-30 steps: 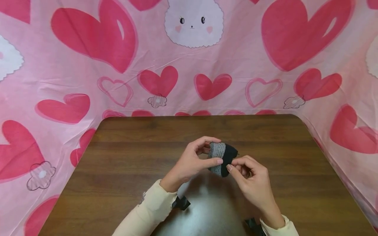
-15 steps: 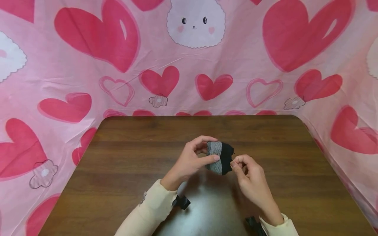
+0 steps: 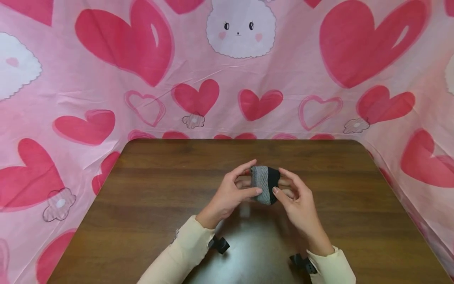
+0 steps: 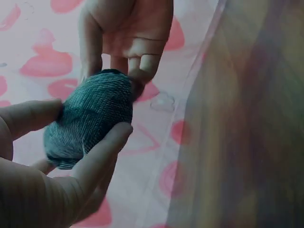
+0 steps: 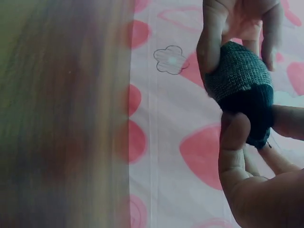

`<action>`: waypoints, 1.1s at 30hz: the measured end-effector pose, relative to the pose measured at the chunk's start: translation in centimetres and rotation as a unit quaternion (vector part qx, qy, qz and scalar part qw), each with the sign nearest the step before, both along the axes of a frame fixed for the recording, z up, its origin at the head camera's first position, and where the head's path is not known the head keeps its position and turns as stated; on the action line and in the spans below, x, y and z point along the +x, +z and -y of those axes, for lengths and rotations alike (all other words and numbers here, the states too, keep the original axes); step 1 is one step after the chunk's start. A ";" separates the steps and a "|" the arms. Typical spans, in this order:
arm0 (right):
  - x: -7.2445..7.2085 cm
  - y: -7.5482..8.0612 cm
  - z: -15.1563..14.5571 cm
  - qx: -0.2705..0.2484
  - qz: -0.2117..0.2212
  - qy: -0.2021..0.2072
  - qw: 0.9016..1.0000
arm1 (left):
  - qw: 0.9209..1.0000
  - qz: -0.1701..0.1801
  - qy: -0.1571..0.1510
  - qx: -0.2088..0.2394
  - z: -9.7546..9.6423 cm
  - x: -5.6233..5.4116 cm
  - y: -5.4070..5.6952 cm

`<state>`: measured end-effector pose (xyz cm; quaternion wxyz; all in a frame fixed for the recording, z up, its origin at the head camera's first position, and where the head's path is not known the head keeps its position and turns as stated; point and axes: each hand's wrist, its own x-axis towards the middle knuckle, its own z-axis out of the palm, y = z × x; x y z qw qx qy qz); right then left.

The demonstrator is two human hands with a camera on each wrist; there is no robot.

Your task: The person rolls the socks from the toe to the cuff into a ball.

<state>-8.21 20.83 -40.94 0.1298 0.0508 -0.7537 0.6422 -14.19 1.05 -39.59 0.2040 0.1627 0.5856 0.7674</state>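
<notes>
A rolled-up knit sock [image 3: 261, 183], marled grey with a black end, is held up over the table between both hands. My left hand [image 3: 230, 193] grips the grey end, thumb on the near side and fingers on the far side. My right hand [image 3: 299, 201] pinches the black end between thumb and fingers. In the left wrist view the grey knit of the sock [image 4: 90, 114] faces the camera, with the other hand behind it. The right wrist view shows the black part of the sock [image 5: 249, 107] under the right thumb, a loose thread at its tip.
A brown wood-grain table [image 3: 170, 185] lies under the hands. Behind it and at both sides hangs a pink cloth [image 3: 227, 71] printed with hearts. Black straps [image 3: 220, 244] sit at both wrists, by the cream sleeves.
My right hand has shifted from a fingertip pinch at the sock's black edge to a wider hold with the fingers behind it. The sock has risen slightly and looks more compact.
</notes>
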 end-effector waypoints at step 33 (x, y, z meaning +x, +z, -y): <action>-4.1 -5.4 0.9 -0.011 0.240 0.006 0.971 | 0.973 0.009 0.024 -0.230 0.7 -2.3 -6.5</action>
